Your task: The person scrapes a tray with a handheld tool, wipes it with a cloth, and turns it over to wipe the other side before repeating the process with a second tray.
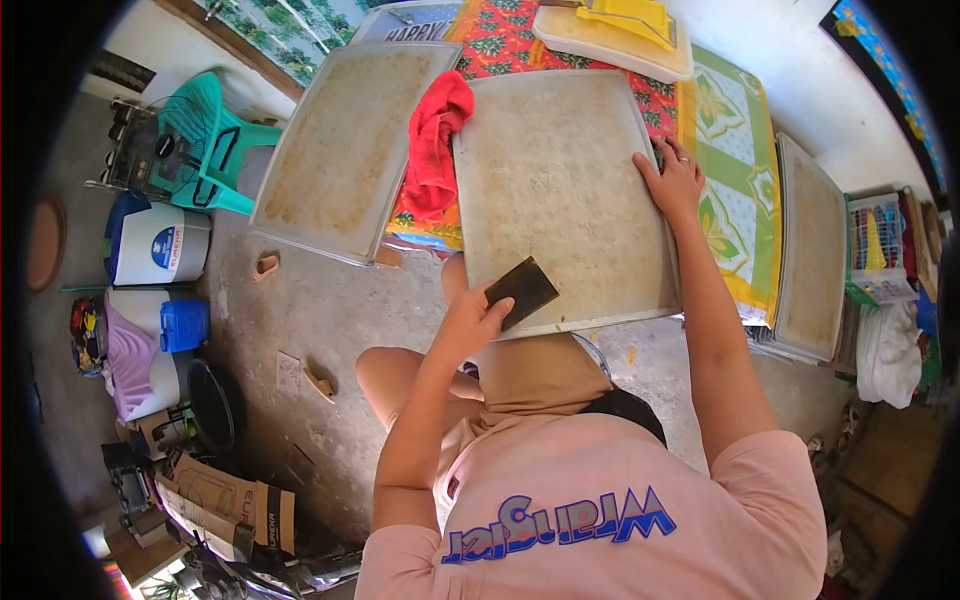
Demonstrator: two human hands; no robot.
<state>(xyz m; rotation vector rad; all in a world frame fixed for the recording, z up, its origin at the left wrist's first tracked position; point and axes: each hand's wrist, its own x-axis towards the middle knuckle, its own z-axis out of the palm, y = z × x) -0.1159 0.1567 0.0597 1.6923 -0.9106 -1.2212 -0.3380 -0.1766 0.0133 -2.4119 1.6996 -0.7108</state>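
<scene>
1. nearest: the seated wearer's left hand (468,322), closed round one end of a dark flat piece (532,290), thumb on top. this grip leaves the far end free, presumably so that it can meet a surface flat or on edge. contact with the tray beneath: cannot tell.
2. shallow worn tray (560,200), between the hands, face up, near end jutting past the table edge above the lap. likely set so to keep the whole face within reach. whether the legs bear any weight: hidden.
3. right hand (675,185) at the tray's right edge, thumb over the rim, fingers spread outward; probably a steadying hold. whether any finger curls underneath: cannot tell.
4. red cloth (432,150), bunched at the tray's left side and lapping a second tray (355,150); handy there for the left hand, i judge.
5. table (748,245) under patterned covers, perhaps there to guard the top.
6. far side: white tub (662,68) with a yellow object (640,22) on top, apart from the tray; seemingly parked out of the way.
</scene>
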